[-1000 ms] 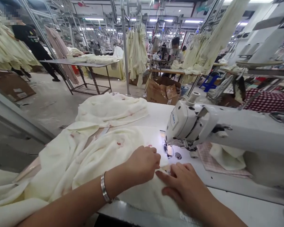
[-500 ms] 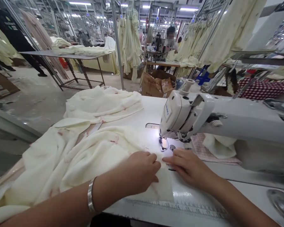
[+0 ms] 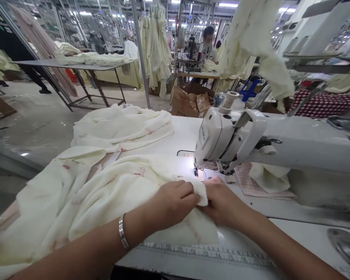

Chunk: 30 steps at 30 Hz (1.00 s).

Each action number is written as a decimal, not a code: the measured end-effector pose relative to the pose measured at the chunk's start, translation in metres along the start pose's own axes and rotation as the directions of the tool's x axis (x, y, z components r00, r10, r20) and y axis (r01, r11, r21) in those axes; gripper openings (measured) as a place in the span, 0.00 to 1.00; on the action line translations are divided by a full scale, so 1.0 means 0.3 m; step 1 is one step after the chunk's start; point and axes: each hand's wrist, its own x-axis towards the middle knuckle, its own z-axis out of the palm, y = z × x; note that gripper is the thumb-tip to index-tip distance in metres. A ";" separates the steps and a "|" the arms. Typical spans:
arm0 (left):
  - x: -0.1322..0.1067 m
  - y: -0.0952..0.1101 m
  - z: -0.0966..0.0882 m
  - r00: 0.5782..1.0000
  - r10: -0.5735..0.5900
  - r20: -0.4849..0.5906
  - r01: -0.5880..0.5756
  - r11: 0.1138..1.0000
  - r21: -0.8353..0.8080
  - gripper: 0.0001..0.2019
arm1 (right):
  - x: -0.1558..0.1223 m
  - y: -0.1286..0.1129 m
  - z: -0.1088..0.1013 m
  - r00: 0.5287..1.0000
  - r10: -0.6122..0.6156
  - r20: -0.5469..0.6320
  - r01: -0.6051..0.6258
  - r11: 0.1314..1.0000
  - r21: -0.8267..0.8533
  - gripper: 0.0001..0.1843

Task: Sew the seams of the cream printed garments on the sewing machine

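A large cream fabric (image 3: 105, 186) with faint pink marks lies spread over the white sewing table (image 3: 303, 237). My left hand (image 3: 170, 202), a silver bracelet on its wrist, is closed and pinches a folded edge of that fabric. My right hand (image 3: 223, 202) meets it from the right, fingers curled on the same folded edge. Both hands sit just in front of the needle area of the white sewing machine (image 3: 221, 136), whose lamp lights the cloth there.
A ruler strip (image 3: 210, 252) runs along the table's near edge. A second cream bundle (image 3: 119, 126) lies at the far side. A pink patterned cloth (image 3: 251, 182) sits under the machine arm. Behind stand a cardboard box (image 3: 192, 102), a metal table, hanging garments and a seated person.
My right hand has drawn in from lying flat to gripping the fabric edge with the left. The edge is now folded up between both hands, nearer the needle.
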 end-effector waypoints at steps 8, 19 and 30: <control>-0.007 0.008 -0.090 0.911 -0.164 0.379 0.172 0.985 0.011 0.09 | -0.095 0.138 -0.033 0.996 0.087 -0.037 -0.092 0.982 -0.163 0.15; 0.028 0.022 0.036 0.986 0.099 0.133 -0.118 0.983 0.143 0.08 | -0.086 0.059 0.045 0.829 -0.392 -0.400 0.233 0.891 -0.390 0.11; -0.017 -0.017 -0.045 0.952 0.030 0.303 -0.005 0.996 -0.084 0.12 | -0.064 0.125 0.026 0.977 -0.077 -0.200 0.024 0.967 -0.252 0.13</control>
